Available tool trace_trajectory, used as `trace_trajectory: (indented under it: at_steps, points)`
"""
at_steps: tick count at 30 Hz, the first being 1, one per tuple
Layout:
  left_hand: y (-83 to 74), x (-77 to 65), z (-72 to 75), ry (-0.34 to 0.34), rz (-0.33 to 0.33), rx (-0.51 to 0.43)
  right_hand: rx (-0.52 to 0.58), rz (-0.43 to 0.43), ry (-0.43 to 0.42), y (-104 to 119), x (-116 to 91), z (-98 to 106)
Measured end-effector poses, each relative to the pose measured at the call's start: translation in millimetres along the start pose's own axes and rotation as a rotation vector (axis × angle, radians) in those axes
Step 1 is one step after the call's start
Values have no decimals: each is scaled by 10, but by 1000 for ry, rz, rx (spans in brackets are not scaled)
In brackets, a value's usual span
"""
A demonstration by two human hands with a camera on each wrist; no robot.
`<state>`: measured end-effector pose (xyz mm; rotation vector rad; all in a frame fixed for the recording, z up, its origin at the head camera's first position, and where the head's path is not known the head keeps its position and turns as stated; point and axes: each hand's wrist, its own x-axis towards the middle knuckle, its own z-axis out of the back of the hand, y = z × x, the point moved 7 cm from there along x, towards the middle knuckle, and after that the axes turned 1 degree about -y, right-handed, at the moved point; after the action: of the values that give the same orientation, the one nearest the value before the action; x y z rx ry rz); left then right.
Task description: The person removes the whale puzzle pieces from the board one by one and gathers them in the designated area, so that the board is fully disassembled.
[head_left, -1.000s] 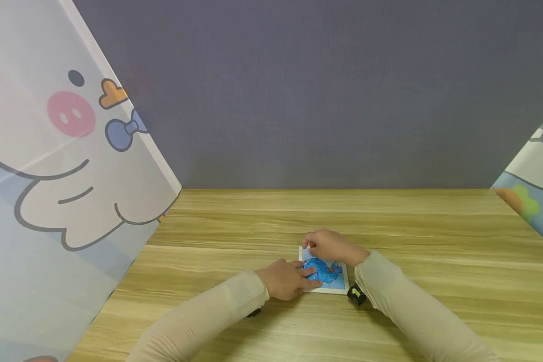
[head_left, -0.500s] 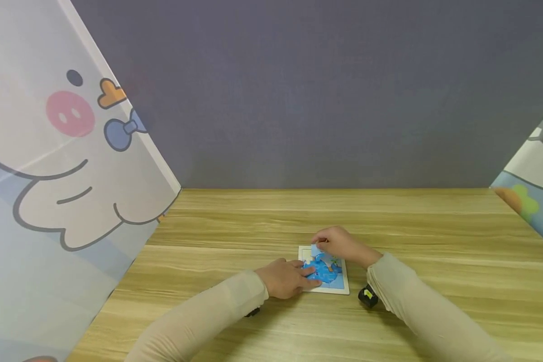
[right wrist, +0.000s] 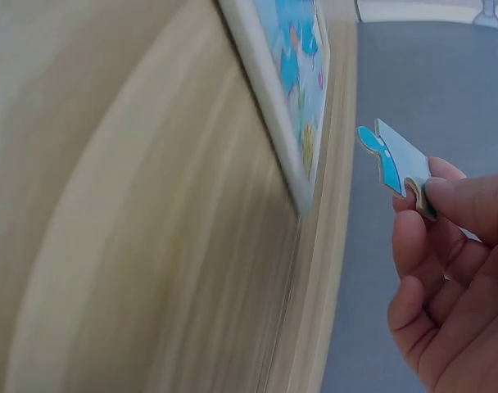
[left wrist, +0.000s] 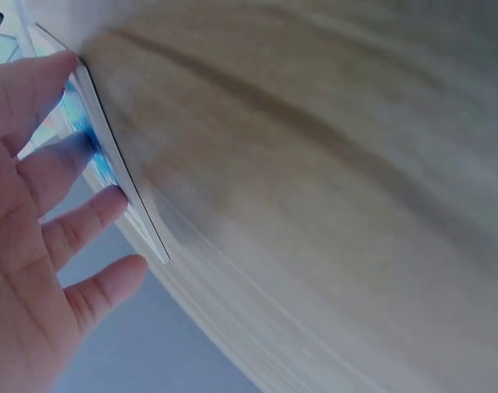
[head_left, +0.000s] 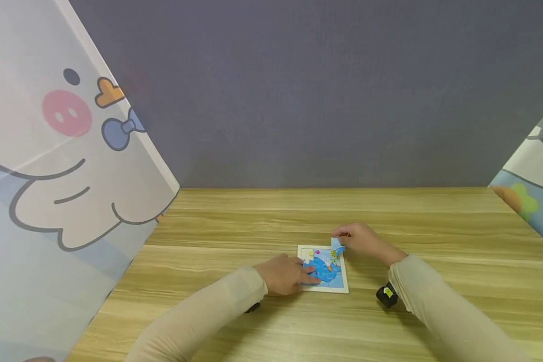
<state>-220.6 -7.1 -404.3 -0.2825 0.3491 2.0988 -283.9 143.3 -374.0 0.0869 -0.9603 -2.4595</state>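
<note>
A square jigsaw puzzle (head_left: 328, 282) with a blue whale picture lies on the table in a white frame. At its upper left corner, a pale patch of bare backing shows. My left hand (head_left: 282, 275) rests its spread, straight fingers on the puzzle's left side; in the left wrist view the fingertips (left wrist: 110, 201) reach over the frame's edge. Thumb and fingers of my right hand (head_left: 365, 242) pinch a puzzle piece (right wrist: 396, 160), light blue with a bright blue part. The piece is held up at the puzzle's upper right corner, its face tilted upright.
The wood-grain table (head_left: 235, 221) runs back to a grey partition (head_left: 335, 100). Cartoon-printed panels stand at the left (head_left: 117, 191) and right. A black wrist device (head_left: 387, 295) sits under the right sleeve.
My right hand has lifted the puzzle piece from the puzzle's upper left area and carried it right to the upper right corner. My left hand has stayed on the puzzle.
</note>
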Motion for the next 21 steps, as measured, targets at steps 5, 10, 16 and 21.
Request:
trace_trajectory:
  at_steps: [5,10,16,21]
  points:
    - [47,32,13,-23,-11,-74,4,-60,-19,-155,-86,83]
    - [63,54,35,-37,-19,-80,-29,-112,-16,-301,-185,136]
    - [134,63,53,-30,14,-96,-19,-125,-12,-422,-289,213]
    - [253,68,20,-28,64,-206,-19,-105,-6,-496,-359,296]
